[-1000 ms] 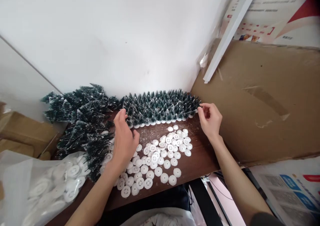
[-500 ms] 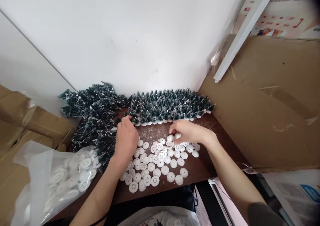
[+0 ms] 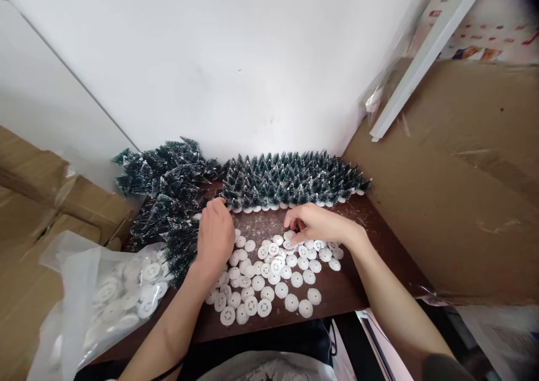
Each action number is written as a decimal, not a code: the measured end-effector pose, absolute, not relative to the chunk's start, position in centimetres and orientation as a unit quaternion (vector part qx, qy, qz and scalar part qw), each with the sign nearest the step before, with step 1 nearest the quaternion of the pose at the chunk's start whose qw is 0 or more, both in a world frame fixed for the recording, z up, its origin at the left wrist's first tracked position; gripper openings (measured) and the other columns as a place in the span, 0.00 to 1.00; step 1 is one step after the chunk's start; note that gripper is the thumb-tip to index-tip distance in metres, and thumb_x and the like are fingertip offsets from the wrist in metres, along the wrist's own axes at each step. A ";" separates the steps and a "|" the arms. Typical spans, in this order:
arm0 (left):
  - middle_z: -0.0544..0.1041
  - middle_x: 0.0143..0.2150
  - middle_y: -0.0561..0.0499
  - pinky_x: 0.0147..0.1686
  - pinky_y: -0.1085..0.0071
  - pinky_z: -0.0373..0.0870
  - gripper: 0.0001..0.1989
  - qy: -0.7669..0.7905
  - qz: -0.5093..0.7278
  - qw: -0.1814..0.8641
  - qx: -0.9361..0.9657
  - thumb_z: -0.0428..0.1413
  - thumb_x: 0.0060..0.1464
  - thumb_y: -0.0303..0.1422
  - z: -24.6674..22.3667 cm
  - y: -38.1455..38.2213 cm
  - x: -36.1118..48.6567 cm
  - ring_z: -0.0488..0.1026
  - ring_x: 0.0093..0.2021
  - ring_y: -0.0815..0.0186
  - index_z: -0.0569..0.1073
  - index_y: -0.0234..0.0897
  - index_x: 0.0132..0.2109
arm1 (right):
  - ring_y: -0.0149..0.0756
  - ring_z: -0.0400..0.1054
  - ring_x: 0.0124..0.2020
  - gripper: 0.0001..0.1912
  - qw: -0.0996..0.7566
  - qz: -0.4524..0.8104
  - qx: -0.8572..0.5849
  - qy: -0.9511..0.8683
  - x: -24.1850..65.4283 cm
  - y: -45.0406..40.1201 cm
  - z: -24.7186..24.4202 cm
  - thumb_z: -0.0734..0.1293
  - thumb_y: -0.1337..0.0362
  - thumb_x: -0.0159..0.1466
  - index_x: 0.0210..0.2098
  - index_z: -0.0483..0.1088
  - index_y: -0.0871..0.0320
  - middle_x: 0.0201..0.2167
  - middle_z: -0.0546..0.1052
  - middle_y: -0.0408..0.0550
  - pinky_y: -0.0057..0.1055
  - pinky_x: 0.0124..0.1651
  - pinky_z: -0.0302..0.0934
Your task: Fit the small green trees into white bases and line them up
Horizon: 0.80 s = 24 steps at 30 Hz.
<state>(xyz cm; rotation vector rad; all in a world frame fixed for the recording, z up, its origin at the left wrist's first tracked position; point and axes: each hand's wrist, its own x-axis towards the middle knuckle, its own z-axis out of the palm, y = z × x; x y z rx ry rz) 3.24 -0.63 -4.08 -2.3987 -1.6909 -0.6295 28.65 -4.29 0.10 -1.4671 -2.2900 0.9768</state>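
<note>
Discs of round white plastic [image 3: 296, 280] lie scattered in front of the standing rows of small, snow-tipped green bristle trees [image 3: 290, 180]. The right hand [image 3: 314, 221] is at the discs nearest those rows, thumb and fingers curled narrowly; whether one is pinched, I cannot tell. Taking a single disc by its rim would suit best, as many overlap and could drag neighbours along. The left hand [image 3: 215, 232] is at the rows' front left corner, fingertips hidden, so its grip cannot be told; a light touch there should avoid toppling the end trees. Left of the rows lies a loose heap of dark green bristle trees [image 3: 162, 173], and in front of that, a translucent plastic bag of white discs [image 3: 80, 291], best kept clear of the left forearm
</note>
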 end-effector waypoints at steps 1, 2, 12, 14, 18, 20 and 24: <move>0.67 0.43 0.40 0.41 0.58 0.71 0.19 -0.574 -0.185 0.072 -0.794 0.48 0.52 0.17 -3.9 -0.7 3.3 0.68 0.43 0.54 0.59 0.28 0.52 | 0.32 0.69 0.30 0.12 0.124 0.336 -0.503 -0.787 28.7 -4.4 0.1 0.75 0.66 0.54 0.38 0.75 0.59 0.35 0.78 0.46 0.28 0.29 0.58; 0.67 0.42 0.39 0.41 0.59 0.70 0.18 -0.584 -0.163 0.071 -0.792 0.48 0.53 0.17 -3.6 -0.8 3.4 0.68 0.42 0.54 0.59 0.28 0.52 | 0.32 0.68 0.31 0.11 0.122 0.334 -0.504 -0.787 28.7 -4.5 0.1 0.75 0.66 0.54 0.37 0.75 0.59 0.35 0.77 0.46 0.28 0.29 0.58; 0.72 0.40 0.41 0.39 0.61 0.69 0.15 -0.597 -0.126 0.008 -0.792 0.52 0.58 0.25 -2.2 -1.3 4.1 0.70 0.43 0.52 0.62 0.29 0.52 | 0.31 0.69 0.32 0.05 0.147 0.315 -0.489 -0.800 29.1 -5.0 -0.6 0.68 0.72 0.60 0.34 0.76 0.58 0.34 0.78 0.45 0.29 0.34 0.60; 0.73 0.41 0.42 0.41 0.61 0.69 0.15 -0.578 -0.150 0.003 -0.802 0.52 0.58 0.25 -2.0 -1.4 4.2 0.69 0.44 0.53 0.63 0.31 0.53 | 0.32 0.69 0.33 0.05 0.153 0.315 -0.476 -0.807 29.3 -5.0 -0.6 0.69 0.70 0.60 0.35 0.77 0.58 0.35 0.78 0.46 0.29 0.35 0.60; 0.73 0.44 0.43 0.44 0.60 0.68 0.12 -0.509 -0.169 0.019 -0.844 0.50 0.59 0.25 -1.2 -1.8 3.7 0.68 0.46 0.54 0.68 0.35 0.50 | 0.34 0.69 0.36 0.09 0.144 0.332 -0.452 -0.815 29.7 -5.2 -0.6 0.71 0.68 0.59 0.40 0.78 0.56 0.38 0.77 0.47 0.30 0.36 0.61; 0.74 0.46 0.43 0.44 0.58 0.68 0.10 -0.495 -0.162 0.041 -0.853 0.51 0.60 0.27 -0.8 -2.2 2.8 0.68 0.47 0.53 0.70 0.35 0.49 | 0.33 0.69 0.35 0.11 0.136 0.330 -0.456 -0.815 29.8 -5.3 -0.7 0.70 0.70 0.59 0.42 0.78 0.56 0.39 0.76 0.47 0.31 0.36 0.61; 0.74 0.50 0.40 0.46 0.53 0.68 0.16 -0.508 -0.133 0.095 -0.846 0.57 0.57 0.34 -0.6 -3.1 -0.1 0.68 0.52 0.47 0.72 0.34 0.51 | 0.33 0.69 0.35 0.14 0.131 0.308 -0.464 -0.820 29.8 -5.3 -0.9 0.69 0.74 0.58 0.42 0.78 0.56 0.39 0.76 0.47 0.31 0.37 0.60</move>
